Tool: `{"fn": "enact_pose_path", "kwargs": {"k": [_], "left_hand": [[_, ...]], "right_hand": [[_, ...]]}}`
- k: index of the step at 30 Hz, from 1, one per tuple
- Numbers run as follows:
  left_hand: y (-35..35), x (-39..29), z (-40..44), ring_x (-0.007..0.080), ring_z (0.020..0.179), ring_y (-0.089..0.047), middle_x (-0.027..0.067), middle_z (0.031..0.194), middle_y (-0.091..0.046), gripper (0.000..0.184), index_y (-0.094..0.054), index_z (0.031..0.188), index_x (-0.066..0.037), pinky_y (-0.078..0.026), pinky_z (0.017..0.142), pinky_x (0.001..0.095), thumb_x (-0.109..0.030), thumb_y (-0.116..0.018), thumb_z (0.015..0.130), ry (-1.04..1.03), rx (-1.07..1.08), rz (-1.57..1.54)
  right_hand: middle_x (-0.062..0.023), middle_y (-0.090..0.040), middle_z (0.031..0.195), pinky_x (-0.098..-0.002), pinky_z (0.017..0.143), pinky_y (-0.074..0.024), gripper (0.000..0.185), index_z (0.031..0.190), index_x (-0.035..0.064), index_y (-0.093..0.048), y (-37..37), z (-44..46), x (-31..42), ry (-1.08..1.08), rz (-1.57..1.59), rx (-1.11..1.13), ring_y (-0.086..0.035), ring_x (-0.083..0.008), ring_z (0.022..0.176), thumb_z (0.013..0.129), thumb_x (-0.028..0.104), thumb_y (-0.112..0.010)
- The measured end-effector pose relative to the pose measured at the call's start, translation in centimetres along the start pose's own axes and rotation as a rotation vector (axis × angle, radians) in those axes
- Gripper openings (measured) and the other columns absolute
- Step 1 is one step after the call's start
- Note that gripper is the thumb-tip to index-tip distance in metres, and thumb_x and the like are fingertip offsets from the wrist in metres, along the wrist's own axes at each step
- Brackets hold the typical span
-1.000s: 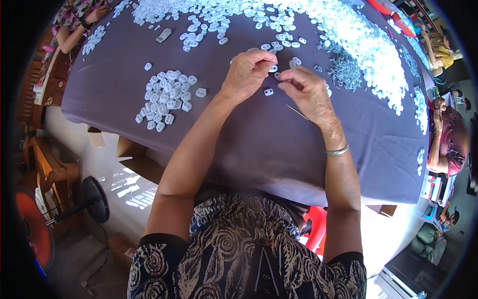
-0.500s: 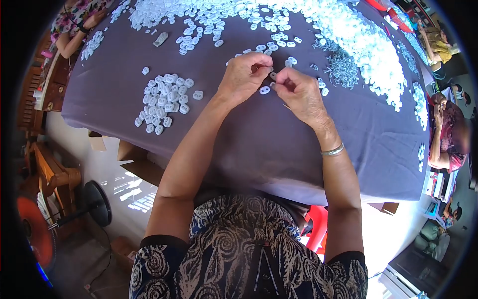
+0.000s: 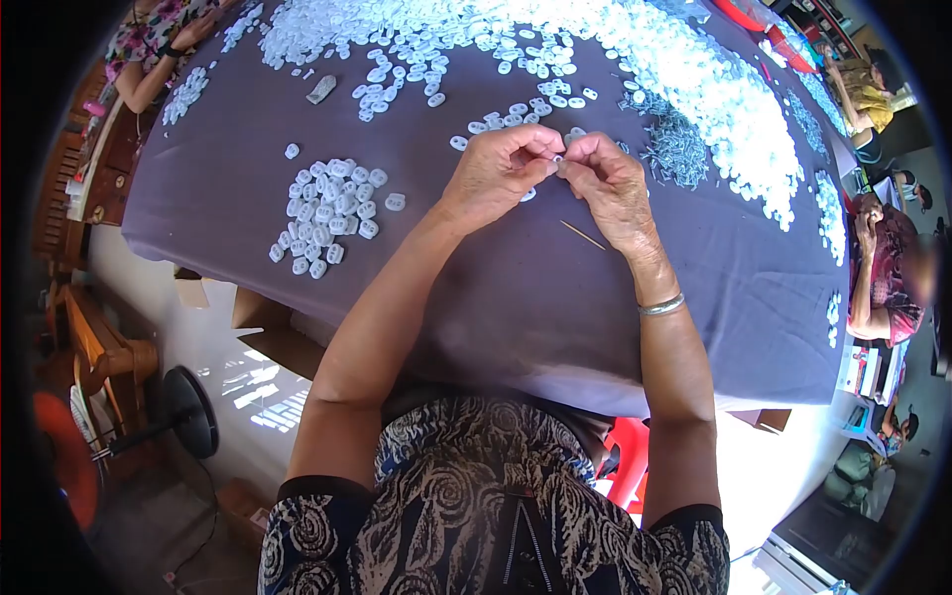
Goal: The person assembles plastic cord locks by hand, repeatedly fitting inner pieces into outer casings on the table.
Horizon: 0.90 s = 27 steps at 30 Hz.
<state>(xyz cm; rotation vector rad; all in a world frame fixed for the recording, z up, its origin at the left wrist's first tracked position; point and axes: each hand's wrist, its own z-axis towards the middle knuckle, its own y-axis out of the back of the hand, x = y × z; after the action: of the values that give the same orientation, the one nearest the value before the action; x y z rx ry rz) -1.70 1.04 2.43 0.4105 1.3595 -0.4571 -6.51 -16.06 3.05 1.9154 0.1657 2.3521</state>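
My left hand (image 3: 499, 171) and my right hand (image 3: 612, 188) meet above the near middle of the table, fingertips pinched together. Between them is a small white plastic piece (image 3: 557, 160), mostly covered by the fingers. Another white oval piece (image 3: 528, 194) lies just below the left fingertips. Behind my hands is a loose group of white two-holed oval pieces (image 3: 493, 121). A thin wooden stick (image 3: 583, 234) rests on the cloth below my right hand. Left of my left hand sits a heap of similar white pieces (image 3: 324, 211).
A heap of small metal pins or screws (image 3: 678, 149) lies right of my hands. A large bank of white pieces (image 3: 714, 99) spreads along the far and right side of the dark tablecloth (image 3: 516, 297). Other people sit at the left and right edges. A grey lump (image 3: 321, 89) lies far left.
My hands have drawn closer together, fingertips now meeting around the small white piece. The wooden stick, mostly hidden by my right hand before, now shows fully. The view has shifted slightly.
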Motion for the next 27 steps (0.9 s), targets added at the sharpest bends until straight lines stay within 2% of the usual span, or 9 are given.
{"fn": "enact_pose_path", "kwargs": {"k": [7, 13, 16, 19, 25, 27], "left_hand": [[-0.1, 0.9, 0.2, 0.0061, 0.084, -0.060, 0.0006, 0.092, -0.064, 0.017, -0.063, 0.103, -0.001, -0.049, 0.070, 0.0216, 0.002, -0.061, 0.086, -0.080, -0.040, -0.029], [0.2, -0.1, 0.1, 0.0075, 0.071, -0.057, 0.0014, 0.082, -0.063, 0.018, -0.063, 0.103, -0.004, -0.046, 0.063, 0.0216, -0.005, -0.066, 0.085, 0.058, 0.004, -0.187], [0.4, -0.5, 0.1, 0.0073, 0.068, -0.056, 0.0016, 0.082, -0.062, 0.022, -0.062, 0.105, -0.004, -0.046, 0.061, 0.0231, -0.009, -0.067, 0.085, 0.108, 0.068, -0.357], [0.0, -0.9, 0.0, 0.0090, 0.068, -0.057, 0.0018, 0.083, -0.062, 0.023, -0.060, 0.106, -0.004, -0.048, 0.062, 0.0251, -0.011, -0.068, 0.085, 0.176, 0.041, -0.500], [0.2, -0.3, 0.1, 0.0135, 0.078, -0.062, 0.0047, 0.088, -0.064, 0.026, -0.060, 0.109, -0.004, -0.051, 0.065, 0.0271, -0.016, -0.068, 0.086, 0.301, 0.077, -0.511], [0.2, -0.4, 0.2, 0.0138, 0.081, -0.063, 0.0058, 0.091, -0.064, 0.026, -0.060, 0.110, -0.004, -0.052, 0.066, 0.0275, -0.015, -0.067, 0.087, 0.207, 0.028, -0.415]], "right_hand": [[0.0043, -0.057, 0.078, -0.0183, 0.059, -0.0397, 0.008, 0.090, 0.0028, -0.060, 0.2, 0.0, -0.2, 0.012, 0.019, 0.030, -0.047, -0.0018, 0.068, 0.088, -0.003, -0.055], [0.0030, -0.059, 0.080, -0.0185, 0.057, -0.0397, 0.005, 0.094, 0.0041, -0.062, 0.7, 0.1, 0.0, 0.017, 0.106, 0.079, -0.047, -0.0032, 0.066, 0.089, 0.004, -0.060], [0.0023, -0.059, 0.081, -0.0187, 0.056, -0.0399, 0.008, 0.096, 0.0048, -0.064, 0.7, 0.1, 0.2, -0.055, 0.242, 0.073, -0.048, -0.0039, 0.065, 0.089, 0.008, -0.063], [0.0019, -0.060, 0.080, -0.0189, 0.055, -0.0401, 0.010, 0.096, 0.0049, -0.065, 0.4, -0.1, 0.9, -0.113, 0.303, 0.124, -0.048, -0.0043, 0.065, 0.089, 0.011, -0.065], [0.0012, -0.059, 0.075, -0.0195, 0.052, -0.0380, 0.012, 0.094, 0.0035, -0.067, 0.5, 0.0, 0.0, -0.120, 0.341, 0.075, -0.047, -0.0048, 0.062, 0.087, 0.013, -0.067], [0.0016, -0.058, 0.072, -0.0191, 0.050, -0.0363, 0.011, 0.090, 0.0031, -0.067, 0.8, 0.0, -0.1, -0.122, 0.311, 0.023, -0.046, -0.0044, 0.059, 0.086, 0.013, -0.069]]}}
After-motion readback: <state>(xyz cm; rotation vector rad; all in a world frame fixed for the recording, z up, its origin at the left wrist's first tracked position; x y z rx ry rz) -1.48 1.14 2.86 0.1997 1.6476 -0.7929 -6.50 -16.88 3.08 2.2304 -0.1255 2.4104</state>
